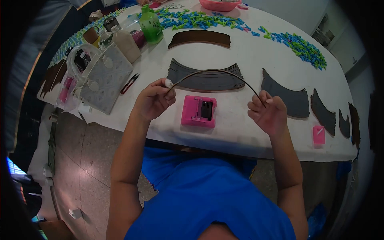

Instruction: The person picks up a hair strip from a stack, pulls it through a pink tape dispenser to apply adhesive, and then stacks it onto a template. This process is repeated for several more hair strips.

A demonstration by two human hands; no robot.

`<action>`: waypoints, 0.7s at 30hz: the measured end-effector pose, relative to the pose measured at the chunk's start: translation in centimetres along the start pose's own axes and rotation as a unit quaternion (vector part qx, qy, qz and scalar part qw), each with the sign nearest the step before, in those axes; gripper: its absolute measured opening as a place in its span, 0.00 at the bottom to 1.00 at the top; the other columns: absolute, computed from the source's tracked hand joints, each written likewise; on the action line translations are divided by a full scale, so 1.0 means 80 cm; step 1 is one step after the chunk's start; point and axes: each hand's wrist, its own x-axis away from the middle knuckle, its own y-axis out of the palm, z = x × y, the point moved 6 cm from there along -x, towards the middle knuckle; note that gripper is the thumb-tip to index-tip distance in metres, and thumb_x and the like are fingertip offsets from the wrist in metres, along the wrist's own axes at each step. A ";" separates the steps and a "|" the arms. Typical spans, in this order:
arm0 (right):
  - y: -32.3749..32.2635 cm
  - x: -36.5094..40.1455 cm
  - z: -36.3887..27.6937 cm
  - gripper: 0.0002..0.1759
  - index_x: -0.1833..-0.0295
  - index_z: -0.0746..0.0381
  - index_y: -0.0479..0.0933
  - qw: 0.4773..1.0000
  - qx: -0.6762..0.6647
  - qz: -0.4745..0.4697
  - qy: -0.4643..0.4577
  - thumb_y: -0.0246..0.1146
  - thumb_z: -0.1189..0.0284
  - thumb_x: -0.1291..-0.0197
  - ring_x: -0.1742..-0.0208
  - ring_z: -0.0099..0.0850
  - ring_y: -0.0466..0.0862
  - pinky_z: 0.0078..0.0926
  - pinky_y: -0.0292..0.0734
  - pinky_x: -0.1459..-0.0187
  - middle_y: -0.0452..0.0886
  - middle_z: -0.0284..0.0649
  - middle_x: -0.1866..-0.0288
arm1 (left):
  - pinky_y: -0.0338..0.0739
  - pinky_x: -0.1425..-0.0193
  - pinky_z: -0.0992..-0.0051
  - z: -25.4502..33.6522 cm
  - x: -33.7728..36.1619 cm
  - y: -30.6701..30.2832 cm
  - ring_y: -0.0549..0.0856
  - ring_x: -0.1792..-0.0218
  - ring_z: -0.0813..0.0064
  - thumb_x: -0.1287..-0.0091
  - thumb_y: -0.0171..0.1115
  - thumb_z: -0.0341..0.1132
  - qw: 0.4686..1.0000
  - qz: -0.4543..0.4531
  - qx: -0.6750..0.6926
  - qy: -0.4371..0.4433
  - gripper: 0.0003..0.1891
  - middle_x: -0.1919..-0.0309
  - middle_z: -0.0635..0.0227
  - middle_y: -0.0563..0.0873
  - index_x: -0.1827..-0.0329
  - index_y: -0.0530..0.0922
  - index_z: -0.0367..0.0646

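Observation:
A thin dark flexible strip [218, 71] bows upward in an arch between my two hands. My left hand [156, 99] pinches one end, with something white on a fingertip. The other end is gripped by my right hand [267, 112]. Behind the arch lies a curved stack of dark strips [206, 82]. On the table below the arch, between my hands, stands a pink device with a black roller-like part [199, 111]. Another dark stack [286, 96] lies just beyond my right hand.
A brown stack [200, 38] lies farther back. Blue and green clips [300, 48] are heaped along the far side. At left stand a pale handbag [106, 76], a green bottle [151, 26] and red-and-black snips [129, 83]. A pink box [319, 135] sits near the right edge.

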 end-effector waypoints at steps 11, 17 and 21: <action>0.035 -0.036 -0.006 0.23 0.37 0.59 0.82 0.992 -0.031 -0.102 -0.062 0.61 0.63 0.35 0.48 0.32 0.78 0.33 0.74 0.43 0.85 0.40 0.45 | 0.67 0.60 0.74 0.007 0.034 -0.035 0.73 0.67 0.75 0.32 0.64 0.27 0.997 0.013 0.061 0.051 0.09 0.67 0.66 0.87 0.51 0.83 0.46; 0.034 -0.044 -0.015 0.27 0.32 0.59 0.80 0.984 0.015 -0.136 -0.118 0.65 0.80 0.38 0.44 0.29 0.81 0.32 0.77 0.42 0.86 0.39 0.40 | 0.67 0.61 0.75 0.002 0.024 -0.039 0.73 0.67 0.76 0.32 0.64 0.26 0.995 -0.005 0.070 0.069 0.08 0.65 0.65 0.89 0.52 0.84 0.46; 0.025 -0.054 -0.025 0.26 0.34 0.58 0.80 0.977 0.058 -0.114 -0.169 0.63 0.87 0.37 0.46 0.26 0.81 0.30 0.76 0.45 0.87 0.38 0.41 | 0.67 0.62 0.75 0.003 0.014 -0.038 0.74 0.68 0.77 0.32 0.65 0.26 0.995 -0.020 0.070 0.065 0.09 0.64 0.64 0.90 0.51 0.84 0.46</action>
